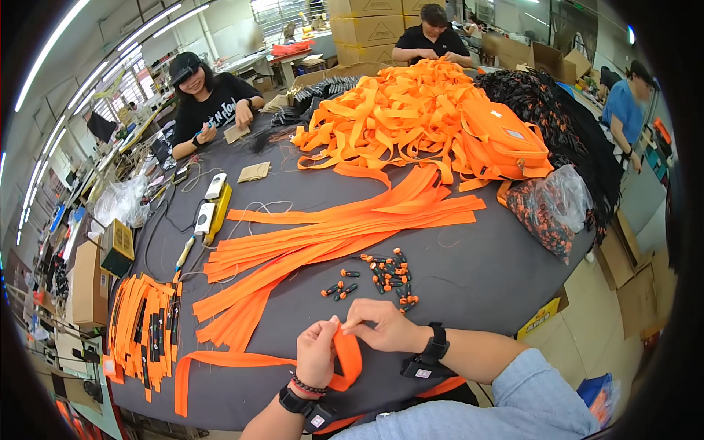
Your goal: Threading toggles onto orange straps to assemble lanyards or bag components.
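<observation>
An orange strap (pixel 345 359) sits at the near edge of the dark surface (pixel 469 279), looped between both hands. The left hand (pixel 317 350) is closed on the strap's upper end, and the right hand (pixel 383 324) pinches the same end from the other side, fingertips touching. The strap trails left across the surface. Just beyond lie small black-and-orange clips (pixel 381 277), then flat strap lengths (pixel 330 235).

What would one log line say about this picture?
left hand: pinching orange strap | right hand: pinching same strap | small black-orange clips beyond | dark table
</observation>
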Available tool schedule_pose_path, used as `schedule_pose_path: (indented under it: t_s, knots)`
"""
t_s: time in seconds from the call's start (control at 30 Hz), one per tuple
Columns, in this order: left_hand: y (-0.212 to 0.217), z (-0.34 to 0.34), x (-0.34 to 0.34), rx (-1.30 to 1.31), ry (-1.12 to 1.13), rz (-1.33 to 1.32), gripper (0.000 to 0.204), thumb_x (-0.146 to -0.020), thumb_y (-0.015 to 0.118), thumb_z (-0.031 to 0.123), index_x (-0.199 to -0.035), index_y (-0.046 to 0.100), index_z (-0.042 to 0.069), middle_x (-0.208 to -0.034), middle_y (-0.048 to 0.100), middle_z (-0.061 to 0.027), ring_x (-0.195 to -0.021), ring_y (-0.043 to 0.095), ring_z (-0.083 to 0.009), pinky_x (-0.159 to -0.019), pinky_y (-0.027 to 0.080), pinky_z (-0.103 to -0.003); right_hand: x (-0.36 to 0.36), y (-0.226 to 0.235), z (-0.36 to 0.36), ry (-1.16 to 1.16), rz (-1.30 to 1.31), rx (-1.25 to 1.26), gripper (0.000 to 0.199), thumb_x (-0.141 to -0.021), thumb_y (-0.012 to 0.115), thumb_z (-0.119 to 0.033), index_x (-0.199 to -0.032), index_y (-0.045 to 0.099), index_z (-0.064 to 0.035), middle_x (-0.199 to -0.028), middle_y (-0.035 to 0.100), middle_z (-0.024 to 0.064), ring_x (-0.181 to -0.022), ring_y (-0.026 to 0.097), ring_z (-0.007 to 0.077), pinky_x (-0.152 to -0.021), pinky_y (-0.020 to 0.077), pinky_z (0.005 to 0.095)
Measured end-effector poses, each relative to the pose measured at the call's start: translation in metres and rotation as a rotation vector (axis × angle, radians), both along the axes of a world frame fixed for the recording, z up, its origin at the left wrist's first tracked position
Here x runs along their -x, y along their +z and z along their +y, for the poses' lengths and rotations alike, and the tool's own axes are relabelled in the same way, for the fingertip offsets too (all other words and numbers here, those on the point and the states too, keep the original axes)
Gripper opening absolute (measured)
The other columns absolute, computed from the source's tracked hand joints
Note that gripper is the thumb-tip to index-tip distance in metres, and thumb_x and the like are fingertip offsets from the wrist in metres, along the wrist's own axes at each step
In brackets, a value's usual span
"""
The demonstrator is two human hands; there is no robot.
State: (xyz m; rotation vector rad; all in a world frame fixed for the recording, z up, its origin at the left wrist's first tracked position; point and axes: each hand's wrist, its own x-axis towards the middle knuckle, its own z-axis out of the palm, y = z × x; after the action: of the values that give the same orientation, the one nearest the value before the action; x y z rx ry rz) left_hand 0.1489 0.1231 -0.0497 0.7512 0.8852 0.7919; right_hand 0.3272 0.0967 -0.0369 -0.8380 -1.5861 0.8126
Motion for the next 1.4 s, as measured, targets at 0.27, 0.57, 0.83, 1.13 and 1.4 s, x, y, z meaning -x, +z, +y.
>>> schedule_pose_path:
  t_s: [0.27,0.57,0.83,1.13,1.4]
  knots:
    - [0.044,0.000,-0.011,0.098,-0.139,-0.175,0.021,-0.095,0.055,0.014,-0.111,0.053,0.000,-0.097,0.065,-0.0127,-0.084,0.065,-0.0188,-0.077,0.055,-0.032,-0.010,0.009,-0.001,-0.173,0.014,0.103,0.008,-0.087,0.067,-0.009,-0.089,0.065,-0.0011,-0.079,0.061,0.0049,-0.068,0.057,0.0112,-0.061,0.0463,0.0249]
    - [0.030,-0.003,-0.008,-0.203,-0.108,0.062,0.026,-0.095,0.055,0.009,-0.117,0.056,-0.005,-0.099,0.065,-0.0136,-0.083,0.066,-0.0175,-0.076,0.056,-0.031,-0.092,-0.005,0.039,-0.748,-0.341,0.156,0.013,-0.077,0.070,-0.005,-0.089,0.066,-0.0031,-0.081,0.057,0.0081,-0.064,0.057,0.0188,-0.059,0.0474,0.0299]
    - [0.013,0.008,-0.007,-0.298,-0.092,0.078,0.025,-0.095,0.056,0.009,-0.114,0.058,-0.006,-0.097,0.066,-0.0092,-0.083,0.065,-0.0148,-0.077,0.053,-0.028,-0.112,-0.016,0.057,-0.668,-0.500,0.427,0.014,-0.076,0.071,-0.012,-0.087,0.064,-0.0056,-0.078,0.058,0.0067,-0.071,0.061,0.0210,-0.064,0.0487,0.0328]
    - [0.003,0.013,-0.003,-0.267,-0.035,0.004,0.022,-0.095,0.057,0.012,-0.108,0.061,-0.004,-0.093,0.067,-0.0082,-0.079,0.065,-0.0131,-0.074,0.053,-0.026,-0.104,-0.022,0.059,-0.705,-0.543,0.284,0.012,-0.085,0.064,-0.013,-0.088,0.058,-0.0033,-0.085,0.059,0.0079,-0.078,0.060,0.0207,-0.069,0.0484,0.0324]
    - [0.006,0.012,-0.004,-0.344,0.041,0.055,0.020,-0.093,0.058,0.009,-0.107,0.061,-0.005,-0.093,0.067,-0.0070,-0.079,0.064,-0.0108,-0.074,0.052,-0.025,-0.047,0.026,0.033,-0.032,0.636,0.448,0.017,-0.098,0.052,-0.018,-0.106,0.058,-0.0031,-0.089,0.058,0.0019,-0.078,0.054,0.0101,-0.073,0.0467,0.0246]
